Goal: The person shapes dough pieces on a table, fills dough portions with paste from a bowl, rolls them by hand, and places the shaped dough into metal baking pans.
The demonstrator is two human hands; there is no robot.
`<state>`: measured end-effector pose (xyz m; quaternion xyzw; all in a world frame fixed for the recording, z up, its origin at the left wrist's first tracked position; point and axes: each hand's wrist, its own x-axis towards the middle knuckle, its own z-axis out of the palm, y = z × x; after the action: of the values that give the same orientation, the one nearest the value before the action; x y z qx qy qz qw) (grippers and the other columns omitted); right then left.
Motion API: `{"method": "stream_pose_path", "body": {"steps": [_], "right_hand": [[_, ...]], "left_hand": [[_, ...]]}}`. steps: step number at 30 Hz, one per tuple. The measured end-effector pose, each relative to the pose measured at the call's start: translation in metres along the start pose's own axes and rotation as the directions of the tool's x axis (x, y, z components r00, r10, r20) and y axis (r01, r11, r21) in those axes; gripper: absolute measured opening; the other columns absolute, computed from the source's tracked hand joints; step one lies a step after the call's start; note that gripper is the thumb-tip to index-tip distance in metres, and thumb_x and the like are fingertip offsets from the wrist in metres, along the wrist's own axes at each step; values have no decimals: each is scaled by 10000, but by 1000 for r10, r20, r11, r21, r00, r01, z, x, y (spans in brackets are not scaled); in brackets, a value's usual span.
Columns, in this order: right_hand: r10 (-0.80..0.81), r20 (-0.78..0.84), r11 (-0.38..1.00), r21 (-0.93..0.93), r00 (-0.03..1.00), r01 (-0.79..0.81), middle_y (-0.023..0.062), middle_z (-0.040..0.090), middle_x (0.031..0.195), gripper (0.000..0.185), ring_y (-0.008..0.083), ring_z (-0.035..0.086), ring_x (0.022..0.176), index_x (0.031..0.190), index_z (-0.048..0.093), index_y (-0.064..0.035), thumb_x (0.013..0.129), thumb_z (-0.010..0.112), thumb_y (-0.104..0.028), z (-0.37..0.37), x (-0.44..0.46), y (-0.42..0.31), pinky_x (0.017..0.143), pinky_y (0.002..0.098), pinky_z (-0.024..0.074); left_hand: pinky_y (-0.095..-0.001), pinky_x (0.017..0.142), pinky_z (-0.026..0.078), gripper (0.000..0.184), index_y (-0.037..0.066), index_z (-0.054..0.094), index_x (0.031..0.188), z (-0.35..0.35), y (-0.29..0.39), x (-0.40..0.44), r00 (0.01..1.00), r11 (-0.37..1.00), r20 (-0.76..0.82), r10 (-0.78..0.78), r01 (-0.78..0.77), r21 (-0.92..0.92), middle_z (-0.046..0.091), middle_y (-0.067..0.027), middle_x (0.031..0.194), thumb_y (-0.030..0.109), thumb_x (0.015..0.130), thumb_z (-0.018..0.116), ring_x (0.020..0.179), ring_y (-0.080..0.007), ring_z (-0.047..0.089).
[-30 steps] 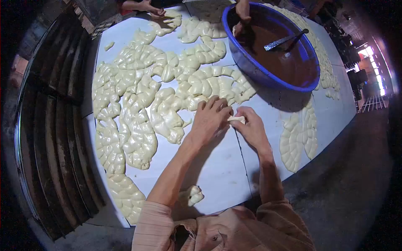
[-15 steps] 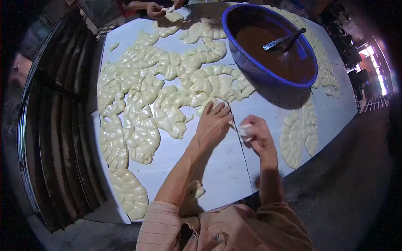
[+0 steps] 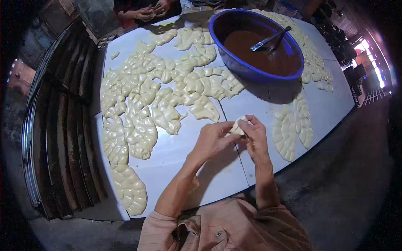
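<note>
A small white piece of dough (image 3: 238,126) is pinched between my two hands, above the white table (image 3: 201,148). My left hand (image 3: 214,138) holds its left side with the fingertips. On its other side, my right hand (image 3: 254,136) has thumb and fingers closed round it. Just beyond my hands, a flattened dough piece (image 3: 204,109) lies at the near end of a broad, glossy spread of dough (image 3: 167,67). To the right of my right hand lie flat dough pieces (image 3: 284,134).
A blue basin (image 3: 255,69) of brown liquid, with a metal-looking utensil (image 3: 268,39) in it, stands at the back right. Across the table are a co-worker's hands (image 3: 153,11). Dark stacked trays (image 3: 63,138) line the left side.
My left hand has lifted off the table and joined my right hand at the small dough piece. A flattened dough piece now shows where my left hand was. The co-worker's hands have drawn back from the dough.
</note>
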<state>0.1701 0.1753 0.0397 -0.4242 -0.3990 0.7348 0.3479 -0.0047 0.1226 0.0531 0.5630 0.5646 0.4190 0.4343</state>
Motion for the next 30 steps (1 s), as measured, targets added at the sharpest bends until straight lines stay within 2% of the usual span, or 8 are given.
{"method": "stream_pose_path", "body": {"steps": [2, 6, 9, 12, 15, 20, 27, 30], "right_hand": [[68, -40, 970, -231, 997, -76, 124, 688, 987, 349, 158, 690, 848, 1140, 606, 8, 915, 711, -238, 5, -12, -16, 685, 246, 570], [-400, -23, 568, -791, 916, 228, 79, 681, 996, 331, 132, 656, 911, 1138, 636, 14, 895, 728, -190, -10, -10, 0, 755, 273, 531], [-197, -59, 971, -152, 979, 186, 58, 676, 1004, 339, 106, 637, 883, 1158, 629, 4, 874, 745, -140, -22, -13, 6, 779, 247, 512], [-276, -56, 959, -78, 960, 271, 34, 674, 972, 357, 81, 619, 838, 1182, 608, -13, 859, 746, -78, -13, -17, -8, 724, 204, 495], [-264, 2, 965, 5, 965, 264, 38, 669, 977, 284, 87, 627, 868, 1117, 606, 0, 875, 729, -81, -13, -17, -13, 763, 224, 510], [-146, 31, 880, 461, 989, 115, 51, 655, 982, 223, 124, 643, 882, 1095, 597, -18, 920, 681, -129, 0, -22, -44, 816, 258, 520], [-183, 197, 972, 183, 963, 148, 37, 661, 926, 240, 93, 642, 770, 1064, 572, -57, 915, 707, -188, -37, 41, -96, 690, 236, 524], [-298, 134, 949, -65, 945, 309, 18, 638, 859, 192, 76, 632, 706, 1031, 570, -58, 953, 646, -216, -55, 99, -140, 616, 207, 512]], "left_hand": [[-329, 668, 517, 380, 15, 702, 1136, 5, -8, -9, 998, 997, -29, -58, 56, -59, 734, -134, 826, 291, 877, 675, 709, -200, 691], [-287, 627, 490, 354, 3, 696, 1162, 18, -23, -24, 982, 954, 16, -189, 187, -235, 731, -98, 793, 263, 926, 652, 642, -129, 618], [-313, 805, 498, 623, 3, 498, 1404, 24, -16, -28, 972, 931, 88, -217, 233, -279, 671, -189, 1165, 372, 932, 668, 953, -251, 660], [-378, 1058, 411, 902, -10, 251, 1537, 38, 4, -23, 988, 989, -146, -58, 37, -142, 395, -271, 1511, 437, 893, 698, 1351, -396, 464], [-380, 1068, 409, 881, -42, 295, 1510, 59, 10, 5, 886, 928, -423, 191, -303, -217, 446, -278, 1470, 435, 889, 697, 1344, -372, 481], [-314, 917, 517, 834, -22, 328, 1504, 102, 2, 41, 751, 813, -483, 449, -568, -129, 598, -230, 1334, 328, 877, 751, 1179, -241, 627], [-297, 866, 547, 965, 95, -47, 1581, 150, -16, 59, 968, 569, -246, 42, -226, -791, 413, -246, 1487, 78, 935, 670, 1059, -209, 659], [-311, 910, 537, 933, 123, -37, 1581, 105, 16, 41, 985, 646, -154, -75, -70, -760, 403, -326, 1447, 80, 949, 648, 1073, -220, 667]]}}
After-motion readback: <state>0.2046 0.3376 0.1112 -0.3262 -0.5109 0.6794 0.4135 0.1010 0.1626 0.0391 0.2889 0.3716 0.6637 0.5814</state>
